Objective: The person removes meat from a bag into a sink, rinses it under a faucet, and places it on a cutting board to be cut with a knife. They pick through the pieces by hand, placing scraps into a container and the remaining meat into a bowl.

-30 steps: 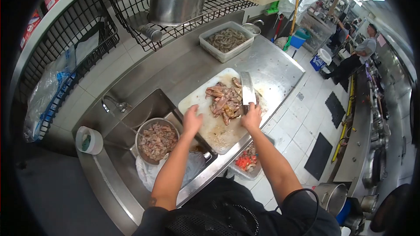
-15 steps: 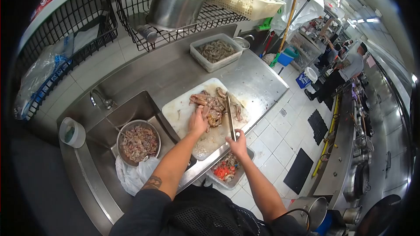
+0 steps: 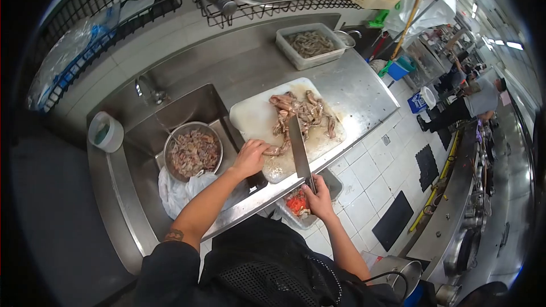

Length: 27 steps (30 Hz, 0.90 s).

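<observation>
My right hand [image 3: 320, 196] grips the handle of a large knife [image 3: 297, 145], its broad blade slanting up and left across the front of the pile. A white cutting board [image 3: 248, 115] lies beneath, wet and stained toward its near side. On it is a heap of glossy, brownish-pink raw meat pieces [image 3: 307, 109]. Near the board's left front edge, my left hand [image 3: 250, 158] has its fingers closed on the end of a strip of raw meat [image 3: 277, 150], just left of the blade.
Left of the board, a metal bowl of cut raw pieces [image 3: 194, 151] sits in the sink [image 3: 136, 139] beside a white plastic bag [image 3: 185, 193]. Water runs from the tap [image 3: 151, 92]. A tub of shrimp [image 3: 310, 44] stands behind. Below the counter edge is a scrap container [image 3: 300, 204]. A person [image 3: 475, 99] stands far right.
My left hand has moved from atop the pile to a strip at the board's left front. The blade has shifted to the pile's near side. The camera view has moved too.
</observation>
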Tool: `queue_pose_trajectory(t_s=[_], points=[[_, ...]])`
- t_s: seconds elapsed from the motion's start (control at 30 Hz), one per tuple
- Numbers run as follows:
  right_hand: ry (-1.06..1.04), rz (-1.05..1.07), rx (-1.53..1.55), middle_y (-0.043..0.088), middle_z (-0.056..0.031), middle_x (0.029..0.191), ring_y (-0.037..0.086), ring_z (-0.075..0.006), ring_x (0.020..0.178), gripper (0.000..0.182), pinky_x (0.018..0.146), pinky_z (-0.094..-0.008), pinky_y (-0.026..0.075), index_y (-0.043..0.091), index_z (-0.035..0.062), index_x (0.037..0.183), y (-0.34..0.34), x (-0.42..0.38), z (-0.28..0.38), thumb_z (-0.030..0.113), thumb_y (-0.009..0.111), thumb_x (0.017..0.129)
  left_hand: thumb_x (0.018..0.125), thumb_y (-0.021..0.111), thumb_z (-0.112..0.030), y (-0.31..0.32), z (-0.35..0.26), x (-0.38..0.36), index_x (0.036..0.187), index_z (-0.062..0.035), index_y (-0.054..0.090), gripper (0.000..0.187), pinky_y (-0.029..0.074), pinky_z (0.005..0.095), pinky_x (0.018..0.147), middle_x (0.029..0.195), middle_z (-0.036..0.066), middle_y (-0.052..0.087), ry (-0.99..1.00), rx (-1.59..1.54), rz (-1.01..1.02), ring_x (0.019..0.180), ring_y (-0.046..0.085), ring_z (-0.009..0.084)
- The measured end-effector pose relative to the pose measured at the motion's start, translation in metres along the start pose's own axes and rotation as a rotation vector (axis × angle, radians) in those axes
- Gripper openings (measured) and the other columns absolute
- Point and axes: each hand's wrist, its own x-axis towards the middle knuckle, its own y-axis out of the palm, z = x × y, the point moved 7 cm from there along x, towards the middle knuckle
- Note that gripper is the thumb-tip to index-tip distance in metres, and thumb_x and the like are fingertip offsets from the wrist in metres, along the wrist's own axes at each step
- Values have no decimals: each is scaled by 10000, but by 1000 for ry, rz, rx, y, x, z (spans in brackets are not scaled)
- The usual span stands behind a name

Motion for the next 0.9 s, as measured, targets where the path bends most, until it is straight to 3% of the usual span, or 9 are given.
queue_pose_trajectory(t_s=[0.07, 0.1, 0.17, 0.3, 0.4, 0.63, 0.73, 0.83, 0.9], points=[[-44, 75, -253, 719, -240, 1012, 721, -395, 941, 435, 862, -458, 541, 527, 18, 1336, 5, -4, 16, 242, 678, 995, 838, 585, -1, -1, 2, 3, 1138, -41, 704, 325, 455, 455, 1050, 1168, 134, 660, -97, -36, 32, 1192, 578, 340], [-47, 84, -257, 719, -240, 1012, 721, -395, 941, 435, 862, -458, 541, 527, 18, 1336, 8, -4, 22, 242, 678, 995, 843, 607, -38, -2, -1, 6, 1129, -56, 692, 299, 450, 465, 1025, 1147, 124, 662, -100, -19, 12, 1170, 583, 336], [-58, 119, -342, 704, -305, 996, 681, -492, 997, 451, 860, -523, 526, 513, 11, 1337, 21, -3, 34, 265, 658, 993, 849, 621, -60, 1, -9, 18, 1104, -66, 688, 264, 442, 475, 1007, 1128, 114, 659, -134, 37, 15, 1151, 587, 329], [23, 184, -470, 704, -311, 986, 675, -514, 978, 434, 842, -564, 516, 486, 5, 1337, 36, 3, 52, 226, 636, 994, 859, 666, -138, 16, -8, 20, 1030, -95, 677, 176, 409, 491, 947, 1071, 83, 639, -170, 240, 58, 1097, 596, 303], [48, 247, -518, 674, -361, 1016, 654, -550, 1012, 422, 855, -572, 510, 463, -25, 1297, 49, 9, 46, 193, 653, 989, 854, 680, -154, 20, -2, 17, 1012, -102, 673, 167, 395, 494, 937, 1061, 74, 630, -201, 209, 20, 1092, 595, 289], [-159, 136, -455, 660, -390, 983, 626, -585, 965, 353, 832, -634, 487, 450, 14, 1250, 103, 88, 31, 193, 610, 990, 834, 705, -164, 15, 3, 21, 1009, -107, 677, 186, 396, 480, 936, 1054, 65, 635, -213, 190, 37, 1094, 590, 287], [-120, 152, -448, 664, -388, 965, 636, -585, 968, 380, 825, -620, 503, 427, -14, 1214, 107, 130, 32, 145, 657, 957, 826, 700, -144, 16, 10, 14, 1014, -91, 677, 197, 406, 469, 963, 1069, 78, 648, -220, 111, 10, 1105, 596, 303], [-222, 140, -481, 673, -377, 925, 646, -581, 943, 383, 810, -620, 506, 428, -1, 1230, 93, 129, 52, 147, 654, 958, 819, 681, -103, 14, 37, 9, 1014, -69, 675, 198, 429, 474, 983, 1088, 97, 658, -320, -74, -19, 1122, 601, 324], [-171, 178, -523, 675, -375, 922, 649, -575, 948, 381, 813, -616, 508, 427, -2, 1232, 83, 99, 77, 147, 651, 961, 812, 669, -69, 15, 44, 2, 1005, -56, 669, 194, 452, 483, 982, 1101, 114, 659, -360, -190, 41, 1133, 600, 343]])
